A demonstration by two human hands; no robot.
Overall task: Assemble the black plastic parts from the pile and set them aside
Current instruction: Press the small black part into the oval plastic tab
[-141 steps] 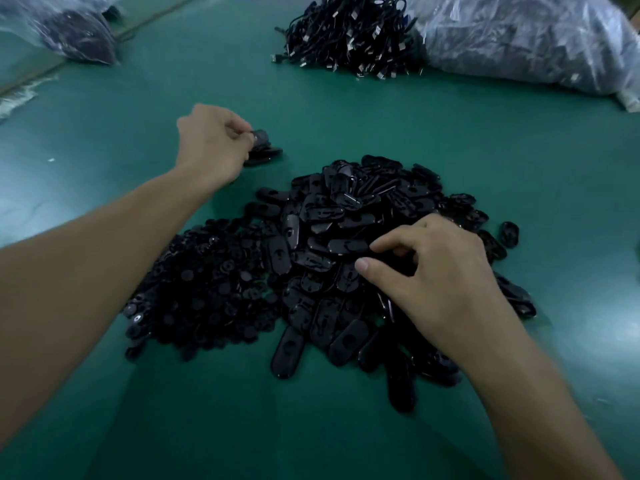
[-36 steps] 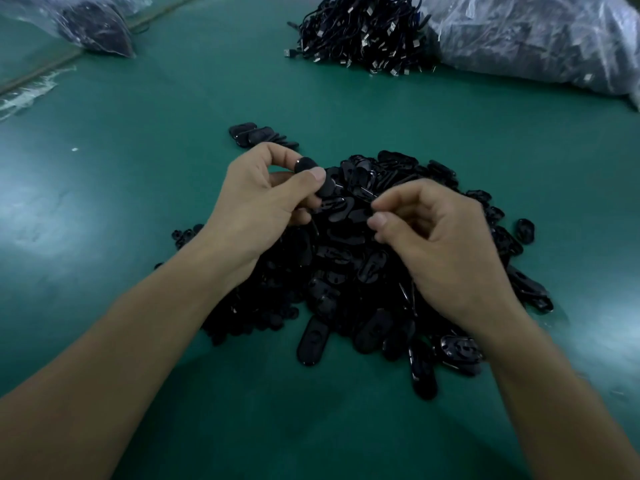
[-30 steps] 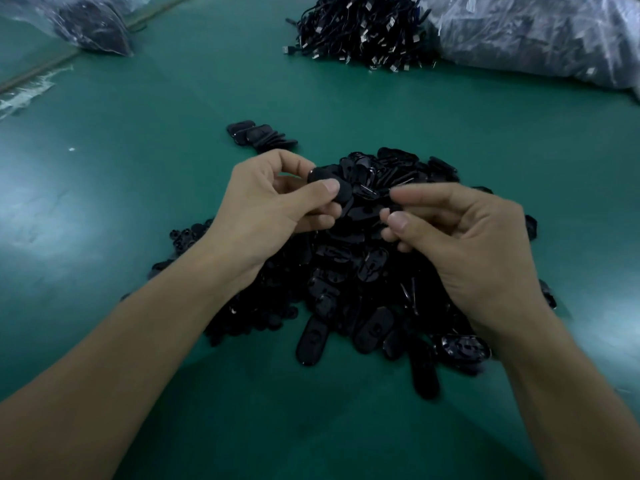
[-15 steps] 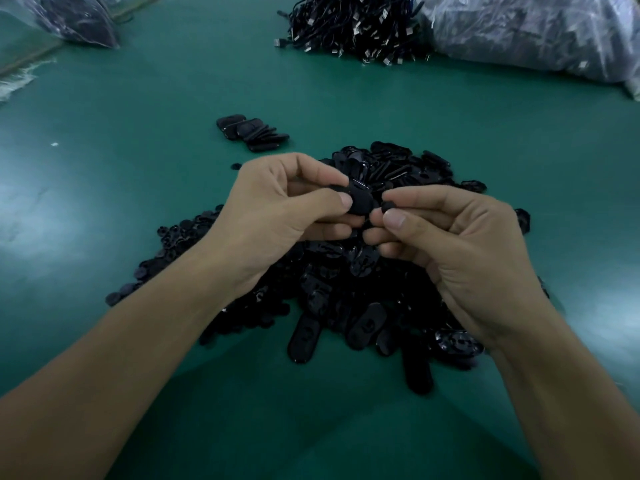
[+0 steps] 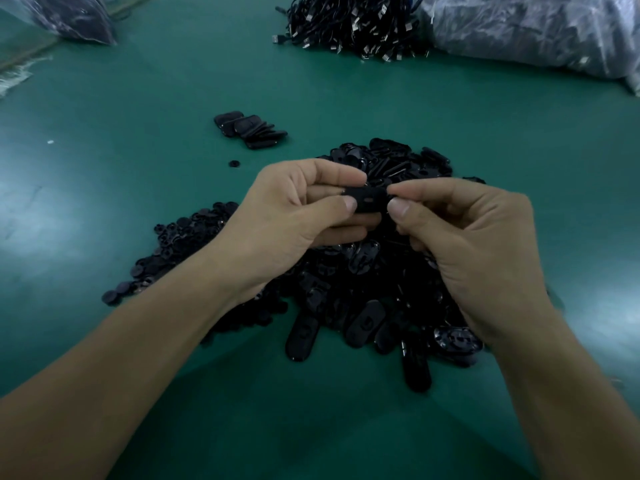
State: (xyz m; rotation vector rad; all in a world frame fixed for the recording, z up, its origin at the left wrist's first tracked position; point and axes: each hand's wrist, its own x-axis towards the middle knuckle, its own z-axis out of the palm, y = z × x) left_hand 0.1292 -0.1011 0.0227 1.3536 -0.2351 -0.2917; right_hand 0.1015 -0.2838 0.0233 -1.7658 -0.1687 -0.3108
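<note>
A big pile of black plastic parts [image 5: 363, 289] lies on the green table [image 5: 138, 116]: oval shells in the middle and right, small round pieces [image 5: 180, 244] on its left side. Above the pile, my left hand [image 5: 291, 220] pinches one black oval part [image 5: 367, 200] between thumb and fingers. My right hand [image 5: 464, 237] pinches the same part's right end with thumb and forefinger. A small stack of finished black parts [image 5: 251, 129] sits apart, beyond the pile to the left.
One loose round piece [image 5: 234, 163] lies between the stack and the pile. A heap of black cables with metal plugs [image 5: 349, 26] and a clear plastic bag [image 5: 540, 32] sit at the back. Another bag [image 5: 69, 15] is at the back left.
Both hands have come together over the pile: the left brought its oval part to the right hand, which now pinches its end. Earlier the left hand was at the set-aside stack.
</note>
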